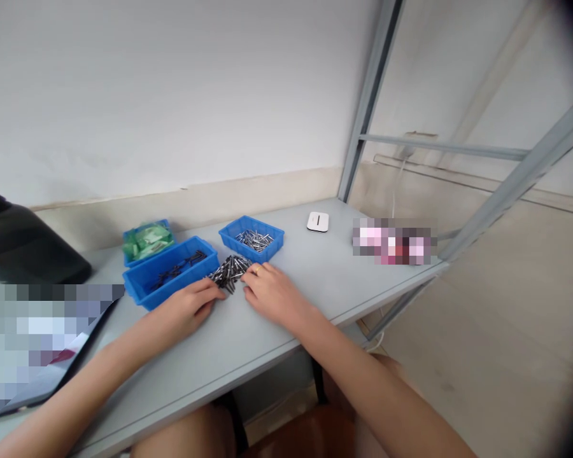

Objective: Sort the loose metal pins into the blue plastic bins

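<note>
A loose pile of slim black and silver metal pieces, perhaps screws or pins, lies on the grey table between my hands. My left hand rests at the pile's left edge, fingers reaching to it and thumb apart. From the other side, my right hand, with a ring on one finger, touches the pile with its fingers loosely spread. Both hands look open; their fingertips are partly hidden. Behind my left hand stands a blue bin with dark pieces inside. Another blue bin, holding silver pins, sits beyond my right hand.
A third blue bin with a green plastic bag stands at the back left. Farther right lies a small white device. A dark container is at far left. A grey metal frame rises at the table's right end.
</note>
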Tool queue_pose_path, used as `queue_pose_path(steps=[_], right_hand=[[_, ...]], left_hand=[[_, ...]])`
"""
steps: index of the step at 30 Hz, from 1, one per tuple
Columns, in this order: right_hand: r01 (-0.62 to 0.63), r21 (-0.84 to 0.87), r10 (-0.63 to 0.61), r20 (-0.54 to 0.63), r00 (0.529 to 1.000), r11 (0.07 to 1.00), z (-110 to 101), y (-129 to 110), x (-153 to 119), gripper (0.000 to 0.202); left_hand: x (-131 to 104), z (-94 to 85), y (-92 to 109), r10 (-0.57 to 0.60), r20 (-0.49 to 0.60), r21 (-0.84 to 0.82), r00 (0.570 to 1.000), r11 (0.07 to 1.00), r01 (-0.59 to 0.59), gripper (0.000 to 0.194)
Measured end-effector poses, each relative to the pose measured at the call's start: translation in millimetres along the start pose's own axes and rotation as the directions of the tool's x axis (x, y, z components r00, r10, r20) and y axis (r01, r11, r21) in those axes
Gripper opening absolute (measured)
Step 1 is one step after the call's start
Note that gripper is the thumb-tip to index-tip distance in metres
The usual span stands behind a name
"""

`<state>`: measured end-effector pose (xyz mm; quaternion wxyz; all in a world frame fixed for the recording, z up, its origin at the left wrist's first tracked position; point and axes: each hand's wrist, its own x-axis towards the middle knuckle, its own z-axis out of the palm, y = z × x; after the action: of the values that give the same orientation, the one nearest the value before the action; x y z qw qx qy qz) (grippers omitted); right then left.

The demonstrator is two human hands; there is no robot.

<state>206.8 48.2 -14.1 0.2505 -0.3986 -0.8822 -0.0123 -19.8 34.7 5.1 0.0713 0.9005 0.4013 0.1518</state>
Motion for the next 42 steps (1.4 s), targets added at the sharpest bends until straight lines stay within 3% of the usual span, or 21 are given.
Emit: queue_pose_path(steps=[6,13,24,29,33,37,42], right_hand=[[0.026,0.142,-0.022,-0.034,0.999,0.989,-6.1,-3.9,2.1,0.012],[0.080,0.225,-0.086,0.014,0.996,0.971,-11.5,-9.8,3.5,0.013],[0.101,0.192,-0.108,0.027,0.994,0.976,-12.7,-11.3,-0.5,0.017],[0.081,0.195,-0.079,-0.018,0.997,0.977,-14.9,-14.8,-0.5,0.017],[0.050,0.256,-0.025,-0.102,0.994,0.965,-17.9,-12.7,-1.5,0.018],[0.061,0.307,-0.009,-0.170,0.985,0.950,-16.3,-9.7,-1.9,0.017],[0.045,0.313,0.002,-0.148,0.989,0.949,-15.1,-8.6,-2.0,0.015]], left_hand=[[3.3,-4.0,9.5,-0.011,-0.009,0.004,1.000,1.000,0.011,0.022],[5.1,-11.6,26.4,-0.038,-0.069,-0.017,0.997,0.999,0.037,0.021],[2.8,-9.4,27.9,0.002,-0.027,-0.030,1.000,1.000,-0.003,0.023],[5.0,-7.4,27.9,-0.015,-0.098,-0.032,0.995,0.999,0.012,0.014],[4.4,-10.3,24.2,-0.091,-0.116,-0.016,0.989,0.996,0.090,0.021],[2.7,-13.0,20.0,-0.102,-0.157,-0.042,0.982,0.994,0.096,0.022],[2.6,-13.6,19.0,-0.087,-0.176,-0.079,0.981,0.994,0.074,0.022]])
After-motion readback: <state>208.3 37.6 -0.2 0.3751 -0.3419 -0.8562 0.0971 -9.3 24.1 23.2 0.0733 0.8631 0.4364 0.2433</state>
